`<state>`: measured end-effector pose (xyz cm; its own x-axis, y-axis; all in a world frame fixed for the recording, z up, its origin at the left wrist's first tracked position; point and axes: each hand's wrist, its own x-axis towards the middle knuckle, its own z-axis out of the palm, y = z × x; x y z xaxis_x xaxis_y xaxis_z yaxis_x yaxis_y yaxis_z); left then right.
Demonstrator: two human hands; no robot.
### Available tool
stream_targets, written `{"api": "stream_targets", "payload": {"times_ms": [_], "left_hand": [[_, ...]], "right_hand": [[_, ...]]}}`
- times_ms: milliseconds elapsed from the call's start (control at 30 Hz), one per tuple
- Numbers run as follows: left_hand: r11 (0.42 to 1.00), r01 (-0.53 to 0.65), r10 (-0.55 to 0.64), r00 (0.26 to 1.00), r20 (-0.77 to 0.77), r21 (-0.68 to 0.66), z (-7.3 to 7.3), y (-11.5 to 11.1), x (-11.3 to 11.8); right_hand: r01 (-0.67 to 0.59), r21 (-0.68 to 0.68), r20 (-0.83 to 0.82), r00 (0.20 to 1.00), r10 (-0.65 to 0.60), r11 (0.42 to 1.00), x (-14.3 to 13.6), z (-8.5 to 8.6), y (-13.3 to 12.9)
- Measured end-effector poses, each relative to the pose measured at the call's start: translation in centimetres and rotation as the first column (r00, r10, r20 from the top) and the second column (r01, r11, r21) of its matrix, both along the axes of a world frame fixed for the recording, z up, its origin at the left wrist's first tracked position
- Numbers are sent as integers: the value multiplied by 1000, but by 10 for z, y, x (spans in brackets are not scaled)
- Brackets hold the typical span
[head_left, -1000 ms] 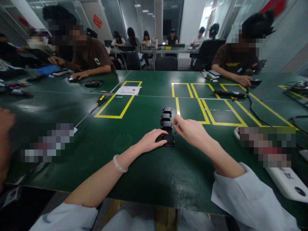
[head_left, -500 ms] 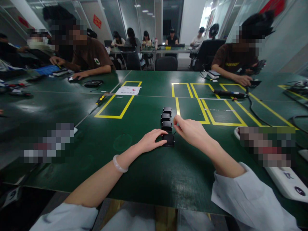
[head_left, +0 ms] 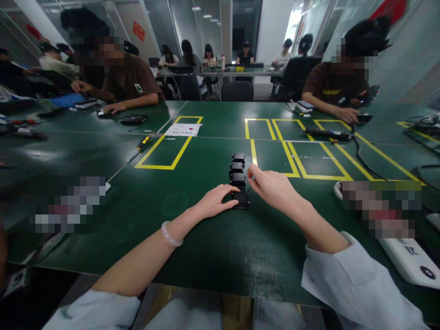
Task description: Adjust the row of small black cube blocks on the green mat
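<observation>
A row of several small black block-shaped parts [head_left: 238, 179] runs away from me along the middle of the green table, with small knobs at their sides. Against the left side of the nearest black block [head_left: 241, 200] lies my left hand [head_left: 218, 200], its thumb and fingers spanning the block and holding it on the table. My right hand [head_left: 271, 185] is closed in a pinch just right of the row. From its fingertips a thin dark rod [head_left: 250, 190] slants down to the block's right edge; most of the rod is hidden by the fingers.
Yellow tape outlines [head_left: 173, 166] mark the green table [head_left: 206, 256]. A yellow-black screwdriver [head_left: 143, 143] and a paper sheet [head_left: 184, 129] lie left. A white device [head_left: 409, 261] is at right, a blurred-out item [head_left: 72, 206] at left. Two people work across the table.
Both hands and the black blocks look almost unmoved. The right hand has shifted very slightly at the fingertips.
</observation>
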<state>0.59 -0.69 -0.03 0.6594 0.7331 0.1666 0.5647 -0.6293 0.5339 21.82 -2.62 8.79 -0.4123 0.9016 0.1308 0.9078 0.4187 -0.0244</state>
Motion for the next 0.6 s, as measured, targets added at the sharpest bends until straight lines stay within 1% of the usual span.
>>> {"api": "stream_targets", "payload": {"times_ms": [267, 600], "left_hand": [[1000, 2, -2, 1000, -1, -9, 1, 0, 0], [1000, -7, 7, 1000, -16, -22, 2, 0, 0]], "right_hand": [[-11, 8, -28, 1000, 12, 1000, 0, 1, -1], [22, -3, 63, 998, -22, 1000, -1, 4, 0]]}}
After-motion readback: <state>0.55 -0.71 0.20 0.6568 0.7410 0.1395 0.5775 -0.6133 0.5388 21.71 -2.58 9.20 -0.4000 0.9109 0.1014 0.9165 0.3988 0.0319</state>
